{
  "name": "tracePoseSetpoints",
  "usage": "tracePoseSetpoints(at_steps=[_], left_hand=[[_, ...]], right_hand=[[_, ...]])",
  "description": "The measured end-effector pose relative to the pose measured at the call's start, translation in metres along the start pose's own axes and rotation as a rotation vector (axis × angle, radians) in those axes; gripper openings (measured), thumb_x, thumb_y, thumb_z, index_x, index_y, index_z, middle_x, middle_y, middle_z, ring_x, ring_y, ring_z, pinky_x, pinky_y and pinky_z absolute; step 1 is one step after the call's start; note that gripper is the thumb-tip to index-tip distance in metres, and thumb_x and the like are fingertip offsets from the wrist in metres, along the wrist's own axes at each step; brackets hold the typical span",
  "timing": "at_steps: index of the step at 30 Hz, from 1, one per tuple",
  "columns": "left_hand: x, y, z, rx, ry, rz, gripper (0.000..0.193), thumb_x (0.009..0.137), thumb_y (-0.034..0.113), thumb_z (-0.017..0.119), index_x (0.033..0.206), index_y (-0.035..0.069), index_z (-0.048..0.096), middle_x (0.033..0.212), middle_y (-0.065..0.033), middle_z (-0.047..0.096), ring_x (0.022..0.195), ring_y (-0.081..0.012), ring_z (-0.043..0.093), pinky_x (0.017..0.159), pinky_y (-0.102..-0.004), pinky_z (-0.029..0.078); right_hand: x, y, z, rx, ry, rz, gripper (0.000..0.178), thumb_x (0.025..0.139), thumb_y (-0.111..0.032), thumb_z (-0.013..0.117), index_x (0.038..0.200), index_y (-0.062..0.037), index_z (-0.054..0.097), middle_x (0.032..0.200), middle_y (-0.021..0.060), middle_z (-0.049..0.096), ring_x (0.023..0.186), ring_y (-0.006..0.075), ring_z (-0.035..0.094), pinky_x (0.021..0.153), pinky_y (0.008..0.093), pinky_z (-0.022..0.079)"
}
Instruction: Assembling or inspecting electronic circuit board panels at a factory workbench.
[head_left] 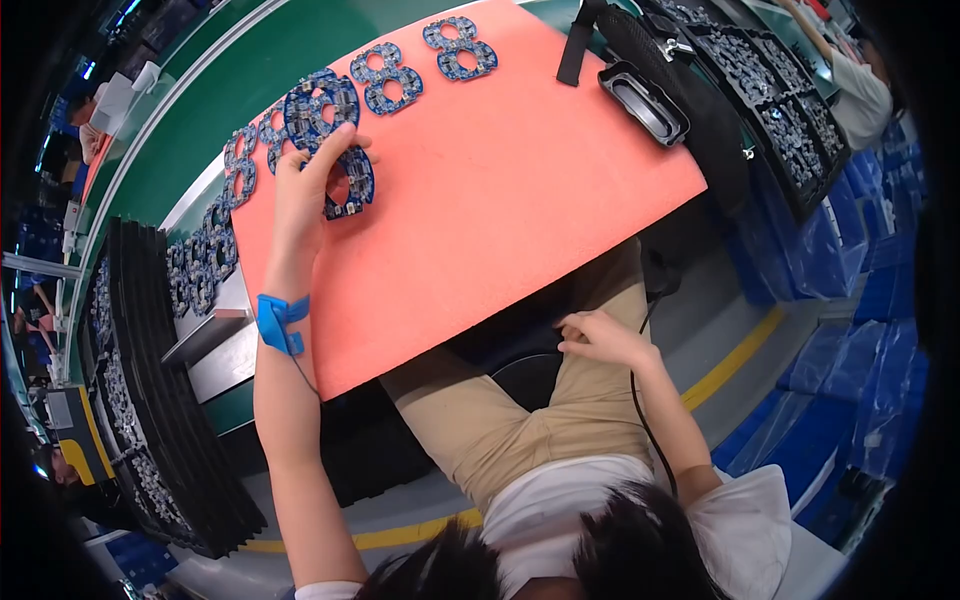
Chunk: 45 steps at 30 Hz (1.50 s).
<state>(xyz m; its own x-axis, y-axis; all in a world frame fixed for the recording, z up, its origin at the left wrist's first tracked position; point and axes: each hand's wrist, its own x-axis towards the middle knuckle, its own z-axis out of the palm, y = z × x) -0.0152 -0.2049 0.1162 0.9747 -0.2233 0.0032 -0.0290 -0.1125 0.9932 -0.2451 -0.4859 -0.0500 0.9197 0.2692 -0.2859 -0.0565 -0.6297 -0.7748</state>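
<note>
Above the far-left part of the orange tabletop (470, 210), your left hand (325, 158) pinches a figure-eight blue circuit board (362, 180) around its narrow waist. Expect it to be light and stiff, its component-covered face fragile; favour the outer edges. Your right hand (600, 337), loosely curled, holds nothing visible, near your right thigh (600, 395).

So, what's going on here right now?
The person's left hand grips a blue figure-eight circuit board over the left part of the orange mat. Similar boards lie in a row along the mat's far edge. The right hand, loosely curled with nothing visible in it, is low, off the mat.
</note>
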Motion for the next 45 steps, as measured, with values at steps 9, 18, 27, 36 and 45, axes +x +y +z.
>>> tracePoseSetpoints(at_steps=[9,18,27,36,45], left_hand=[[-0.009,0.000,0.022,0.343,-0.098,0.070,0.025,0.077,0.023,0.072,0.069,0.000,0.065,0.058,0.0054,0.055,0.050,-0.0013,0.045,0.043,-0.0201,0.032],[-0.012,-0.017,0.018,0.302,0.042,0.139,0.029,0.079,0.015,0.067,0.059,-0.003,0.056,0.048,0.0015,0.051,0.042,-0.0037,0.044,0.038,-0.0242,0.029],[-0.005,-0.007,0.032,0.489,0.088,0.343,0.033,0.074,0.018,0.072,0.058,-0.004,0.054,0.045,-0.0018,0.048,0.042,-0.0063,0.040,0.040,-0.0291,0.029],[-0.013,-0.003,0.038,0.440,0.103,0.393,0.028,0.073,0.009,0.070,0.057,-0.001,0.050,0.046,0.0007,0.047,0.044,-0.0044,0.040,0.042,-0.0266,0.028],[-0.016,-0.013,0.036,0.438,0.121,0.348,0.029,0.073,0.013,0.071,0.058,-0.001,0.050,0.046,-0.0007,0.047,0.044,-0.0051,0.040,0.042,-0.0273,0.028]], right_hand=[[0.015,-0.163,-0.123,0.253,0.156,-0.508,0.014,0.077,-0.005,0.066,0.091,-0.0027,0.066,0.080,0.0069,0.066,0.072,0.0174,0.063,0.065,0.0281,0.049],[0.200,-0.228,-0.104,-0.472,0.743,-0.843,0.025,0.081,-0.022,0.059,0.095,-0.0019,0.053,0.090,0.0121,0.054,0.079,0.0264,0.059,0.061,0.0381,0.047],[0.260,-0.189,-0.098,0.266,0.322,-0.669,0.058,0.091,-0.038,0.048,0.051,0.0005,0.035,0.043,0.0051,0.028,0.042,0.0077,0.028,0.040,0.0325,0.025],[0.245,-0.198,-0.106,0.354,0.206,-0.657,0.055,0.094,-0.034,0.046,0.049,-0.0034,0.038,0.042,-0.0008,0.036,0.041,0.0059,0.031,0.040,0.0289,0.028],[0.248,-0.194,-0.106,0.378,0.097,-0.557,0.055,0.090,-0.039,0.048,0.048,-0.0046,0.039,0.044,0.0006,0.043,0.042,0.0078,0.041,0.042,0.0285,0.034]])
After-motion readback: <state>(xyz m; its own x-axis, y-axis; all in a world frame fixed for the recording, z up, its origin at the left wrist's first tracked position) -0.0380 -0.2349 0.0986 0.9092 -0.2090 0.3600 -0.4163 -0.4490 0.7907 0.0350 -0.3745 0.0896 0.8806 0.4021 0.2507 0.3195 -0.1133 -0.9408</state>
